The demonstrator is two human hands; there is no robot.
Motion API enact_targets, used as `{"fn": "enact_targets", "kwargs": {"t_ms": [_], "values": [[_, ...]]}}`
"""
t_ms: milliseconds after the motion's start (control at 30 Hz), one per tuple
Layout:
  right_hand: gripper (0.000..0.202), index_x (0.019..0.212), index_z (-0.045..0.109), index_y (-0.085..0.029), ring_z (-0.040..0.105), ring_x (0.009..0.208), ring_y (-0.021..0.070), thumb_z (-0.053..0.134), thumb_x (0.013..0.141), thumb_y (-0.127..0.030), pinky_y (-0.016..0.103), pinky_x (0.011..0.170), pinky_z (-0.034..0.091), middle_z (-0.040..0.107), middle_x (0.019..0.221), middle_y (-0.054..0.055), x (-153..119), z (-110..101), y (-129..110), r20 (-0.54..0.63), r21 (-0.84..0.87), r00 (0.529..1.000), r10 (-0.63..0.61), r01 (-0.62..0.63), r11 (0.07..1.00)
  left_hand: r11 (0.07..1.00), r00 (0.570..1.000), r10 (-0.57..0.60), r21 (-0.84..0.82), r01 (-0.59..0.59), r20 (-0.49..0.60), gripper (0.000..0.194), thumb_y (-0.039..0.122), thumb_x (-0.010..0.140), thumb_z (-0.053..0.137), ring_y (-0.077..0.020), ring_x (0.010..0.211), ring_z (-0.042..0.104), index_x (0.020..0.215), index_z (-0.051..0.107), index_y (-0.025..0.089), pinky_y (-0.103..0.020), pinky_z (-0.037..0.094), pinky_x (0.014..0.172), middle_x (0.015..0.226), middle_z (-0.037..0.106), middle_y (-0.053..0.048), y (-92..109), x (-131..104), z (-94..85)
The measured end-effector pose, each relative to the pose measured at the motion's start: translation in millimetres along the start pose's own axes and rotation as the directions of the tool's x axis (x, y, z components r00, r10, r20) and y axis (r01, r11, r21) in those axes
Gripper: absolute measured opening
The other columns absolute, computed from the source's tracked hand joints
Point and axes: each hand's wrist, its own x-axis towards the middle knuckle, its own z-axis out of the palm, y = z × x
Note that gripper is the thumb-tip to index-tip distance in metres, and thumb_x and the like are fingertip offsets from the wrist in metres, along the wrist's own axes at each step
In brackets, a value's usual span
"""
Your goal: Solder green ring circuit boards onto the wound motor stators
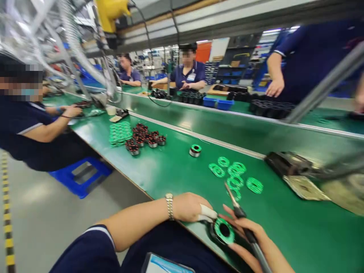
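My left hand [189, 207], with white covers on its fingers, is closed at the left side of a motor stator topped by a green ring-shaped circuit board [218, 229]. A soldering iron [250, 235] lies in my right hand [263, 239], its bare tip pointing up and away from the stator. Fingers of that same hand also reach round the stator's right side. Just beyond, several loose green ring boards [236, 168] are spread on the green bench. Farther off, one stator with a green ring [195, 150] stands upright.
Along the green bench [170, 170] are a group of copper-wound stators [145, 137] and a stack of green ring boards [121, 133]. A dark soldering stand [290, 165] with a tan pad [307, 187] sits at right. Co-workers sit at left and across; a blue stool [81, 174] stands left.
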Motion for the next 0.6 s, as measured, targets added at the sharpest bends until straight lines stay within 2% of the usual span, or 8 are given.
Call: {"fn": "enact_targets", "kwargs": {"t_ms": [33, 67, 167, 267, 367, 433, 500, 600], "values": [[0.032, 0.113, 0.048, -0.025, 0.06, 0.102, 0.0215, 0.046, 0.088, -0.045, 0.036, 0.081, 0.054, 0.058, 0.118, 0.009, 0, -1, 1, 0.026, 0.013, 1.0, 0.002, -0.003, 1.0, 0.999, 0.999, 0.003, -0.04, -0.004, -0.039, 0.012, 0.02, 0.076, 0.061, -0.0155, 0.084, 0.066, 0.083, 0.069, 0.025, -0.02, 0.049, 0.079, 0.088, 0.072, -0.003, -2, -1, 1.4], [0.031, 0.112, 0.045, -0.025, 0.06, 0.105, 0.0228, 0.044, 0.089, -0.046, 0.036, 0.082, 0.054, 0.058, 0.12, 0.011, 1, -1, 1, 0.075, 0.104, 0.996, -0.043, 0.035, 0.994, 0.997, 0.998, -0.005, -0.072, 0.001, -0.058, 0.011, 0.021, 0.077, 0.06, -0.0155, 0.083, 0.066, 0.083, 0.069, 0.025, -0.021, 0.049, 0.079, 0.087, 0.072, -0.003, -4, -2, 2.8], [0.028, 0.113, 0.04, -0.027, 0.057, 0.109, 0.0226, 0.048, 0.088, -0.038, 0.034, 0.085, 0.053, 0.056, 0.124, 0.012, 9, -3, 2, 0.175, 0.209, 0.972, -0.155, 0.117, 0.971, 0.993, 0.996, -0.052, -0.112, 0.044, -0.075, 0.014, 0.025, 0.081, 0.055, -0.0153, 0.08, 0.066, 0.083, 0.068, 0.025, -0.022, 0.049, 0.079, 0.085, 0.071, -0.004, -2, -5, 7.9], [0.029, 0.115, 0.037, -0.027, 0.053, 0.114, 0.022, 0.049, 0.089, -0.03, 0.035, 0.089, 0.05, 0.054, 0.127, 0.013, 13, -6, -3, 0.19, 0.214, 0.971, -0.149, 0.107, 0.971, 0.988, 0.982, -0.123, -0.115, 0.106, -0.146, 0.02, 0.027, 0.084, 0.049, -0.0161, 0.074, 0.065, 0.085, 0.068, 0.021, -0.024, 0.05, 0.073, 0.079, 0.07, -0.006, 7, -10, 16.3], [0.03, 0.115, 0.036, -0.027, 0.051, 0.115, 0.0219, 0.05, 0.088, -0.025, 0.036, 0.091, 0.049, 0.054, 0.126, 0.012, 9, -5, -7, 0.166, 0.216, 0.976, -0.142, 0.105, 0.971, 0.951, 0.931, -0.277, -0.206, 0.23, -0.239, 0.023, 0.025, 0.086, 0.046, -0.0163, 0.071, 0.064, 0.088, 0.068, 0.017, -0.026, 0.052, 0.069, 0.078, 0.069, -0.007, 23, -16, 25.3], [0.03, 0.115, 0.037, -0.026, 0.049, 0.117, 0.0218, 0.049, 0.088, -0.023, 0.036, 0.092, 0.049, 0.055, 0.125, 0.012, 5, -3, -7, 0.14, 0.212, 0.98, -0.14, 0.109, 0.971, 0.895, 0.878, -0.403, -0.313, 0.318, -0.259, 0.022, 0.023, 0.085, 0.047, -0.0166, 0.077, 0.065, 0.087, 0.067, 0.016, -0.027, 0.053, 0.072, 0.084, 0.07, -0.007, 36, -21, 29.1], [0.03, 0.116, 0.036, -0.026, 0.049, 0.118, 0.0218, 0.049, 0.089, -0.022, 0.035, 0.089, 0.051, 0.056, 0.124, 0.012, 2, 0, -6, 0.113, 0.214, 0.985, -0.133, 0.107, 0.971, 0.846, 0.847, -0.473, -0.395, 0.359, -0.243, 0.02, 0.02, 0.084, 0.048, -0.018, 0.091, 0.064, 0.089, 0.068, 0.017, -0.03, 0.052, 0.082, 0.1, 0.068, -0.008, 46, -26, 31.0], [0.029, 0.115, 0.037, -0.026, 0.052, 0.114, 0.022, 0.048, 0.089, -0.02, 0.034, 0.086, 0.053, 0.057, 0.124, 0.011, 1, 3, -5, 0.079, 0.194, 0.988, -0.132, 0.114, 0.974, 0.831, 0.857, -0.471, -0.43, 0.353, -0.207, 0.031, 0.014, 0.082, 0.048, -0.0202, 0.113, 0.053, 0.109, 0.062, 0.02, -0.035, 0.045, 0.096, 0.127, 0.054, -0.008, 54, -34, 32.6]]}}
